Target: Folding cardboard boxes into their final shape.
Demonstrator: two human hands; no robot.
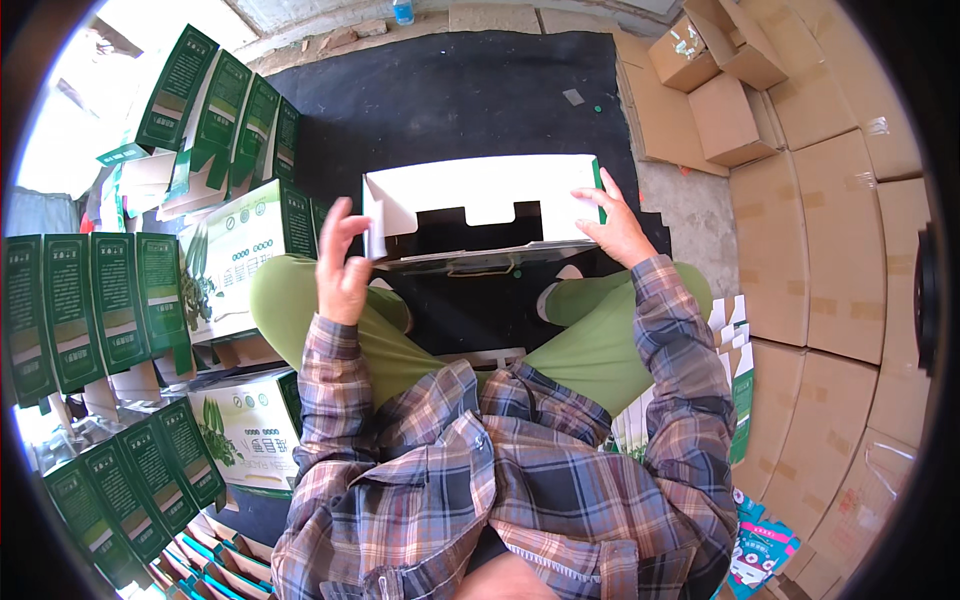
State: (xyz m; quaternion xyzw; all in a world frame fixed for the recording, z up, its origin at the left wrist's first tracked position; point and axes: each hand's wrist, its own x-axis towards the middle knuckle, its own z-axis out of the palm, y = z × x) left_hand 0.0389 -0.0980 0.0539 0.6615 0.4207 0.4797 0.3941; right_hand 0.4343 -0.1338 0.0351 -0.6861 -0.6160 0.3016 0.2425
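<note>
An open cardboard carton point(480, 178), white inside with green outer edges, lies in front of my knees. Cut-outs in its flaps let a dark interior show. Beside its left end, my left hand point(345, 265) has its fingers apart, close to a small, slightly blurred end flap point(375, 232). Whether the fingertips touch that flap is hard to see. My right hand point(618, 225) grips the carton's right end, with fingers on both sides of the end wall and the thumb toward the front edge.
Rows of green-and-white cartons point(120, 300) stand at my left, several with raised flaps. Brown shipping boxes point(800, 230) are stacked along the right. Open brown boxes point(725, 110) sit at the far right. A black mat point(450, 95) covers the floor.
</note>
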